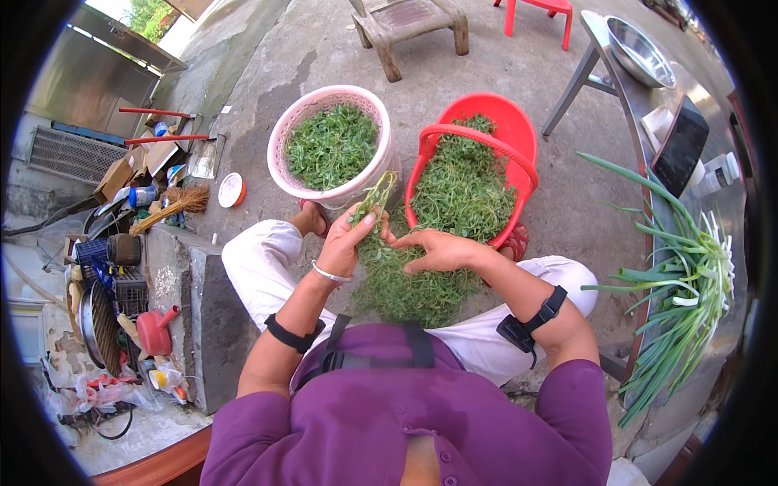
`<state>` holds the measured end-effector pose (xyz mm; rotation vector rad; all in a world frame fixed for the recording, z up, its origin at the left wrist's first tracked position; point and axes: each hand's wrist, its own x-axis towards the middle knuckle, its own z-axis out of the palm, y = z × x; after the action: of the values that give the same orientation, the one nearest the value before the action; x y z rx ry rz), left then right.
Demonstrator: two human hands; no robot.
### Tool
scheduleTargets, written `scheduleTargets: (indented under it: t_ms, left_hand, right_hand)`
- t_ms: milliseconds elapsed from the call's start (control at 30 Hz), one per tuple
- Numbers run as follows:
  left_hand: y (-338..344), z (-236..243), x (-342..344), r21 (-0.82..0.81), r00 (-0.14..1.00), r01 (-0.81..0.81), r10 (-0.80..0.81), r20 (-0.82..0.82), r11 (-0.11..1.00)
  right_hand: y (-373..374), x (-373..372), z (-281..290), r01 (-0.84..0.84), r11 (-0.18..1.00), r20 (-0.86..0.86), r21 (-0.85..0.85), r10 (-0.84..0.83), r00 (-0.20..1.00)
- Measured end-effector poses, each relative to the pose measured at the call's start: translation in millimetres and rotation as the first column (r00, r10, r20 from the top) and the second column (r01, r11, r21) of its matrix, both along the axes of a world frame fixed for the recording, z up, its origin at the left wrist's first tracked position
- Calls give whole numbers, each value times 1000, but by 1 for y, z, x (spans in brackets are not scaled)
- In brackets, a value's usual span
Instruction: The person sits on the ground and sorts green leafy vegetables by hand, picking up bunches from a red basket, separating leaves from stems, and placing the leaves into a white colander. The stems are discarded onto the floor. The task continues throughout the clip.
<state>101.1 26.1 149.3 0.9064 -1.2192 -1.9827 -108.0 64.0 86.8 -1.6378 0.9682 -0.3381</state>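
Note:
My left hand (344,246) is closed, with thumb and fingers pinching a small sprig of leafy greens (379,193) whose pale stems stick up past the fingertips. Beside it, my right hand (442,249) has its index finger stretched toward the left fingers and its thumb apart, with nothing visible in its grip. Below both hands, a loose pile of greens (421,293) lies between my legs. Beyond my left hand stands a pink-and-white plastic basket (279,162) filled with leafy greens. To its right, a red handled basket (523,134) holds more stemmy greens, its handle arching over them.
At right, a metal table (624,85) carries a steel bowl (640,52), a dark tablet (681,146) and a bunch of spring onions (689,283). A wooden chair (409,18) stands ahead. Leftward are a straw broom (172,209), a red watering can (156,330) and clutter.

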Motion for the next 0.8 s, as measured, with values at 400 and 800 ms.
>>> scheduleTargets:
  t_ms: [400, 800]
  left_hand:
    - [27, -10, -9, 328, 993, 63, -92, 71, 943]
    - [13, -16, 8, 395, 985, 148, -100, -142, 907]
  right_hand:
    - [-19, -10, 30, 170, 775, 688, 609, -623, 373]
    - [-24, -23, 40, 145, 770, 744, 621, -638, 199]
